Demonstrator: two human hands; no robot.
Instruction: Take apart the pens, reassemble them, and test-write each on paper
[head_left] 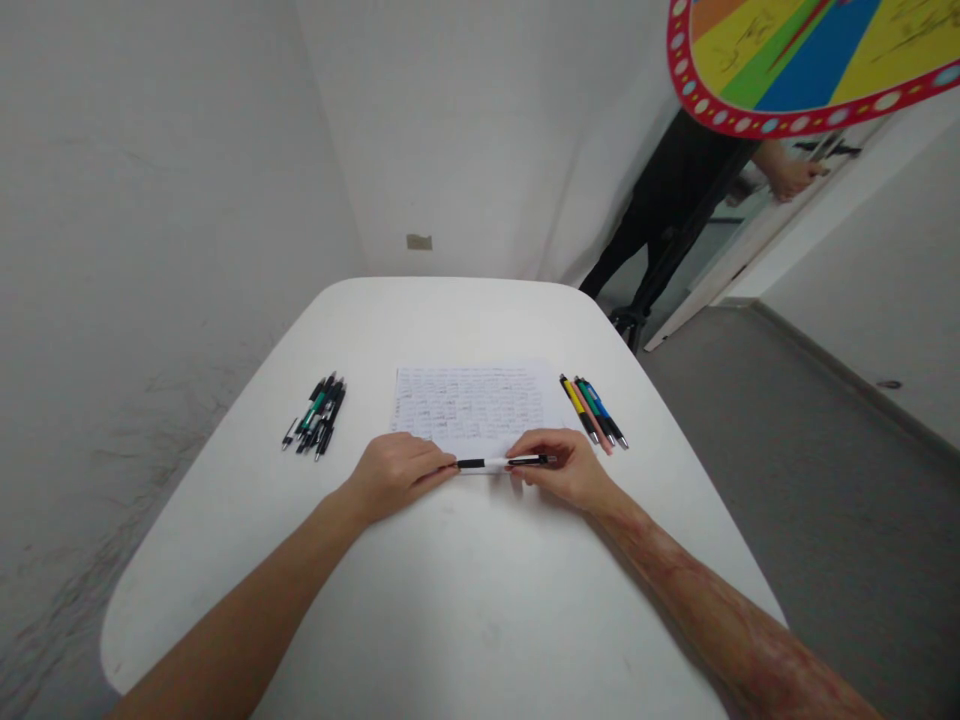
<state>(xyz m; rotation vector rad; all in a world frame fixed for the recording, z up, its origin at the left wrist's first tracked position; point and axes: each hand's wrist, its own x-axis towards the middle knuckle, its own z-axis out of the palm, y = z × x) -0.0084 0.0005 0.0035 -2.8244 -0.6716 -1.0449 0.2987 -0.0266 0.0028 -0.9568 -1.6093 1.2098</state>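
A black and white pen [501, 462] lies level just above the near edge of a written sheet of paper [472, 405]. My left hand [396, 473] pinches its left end with closed fingers. My right hand [564, 467] grips its right end, fingers curled round it. Both hands rest on the white table [450, 600].
Several dark and green pens [317, 412] lie in a bunch left of the paper. Several coloured pens [592, 410] lie right of it. A person in black [660, 215] stands by a door at the back right, under a colourful wheel [802, 55].
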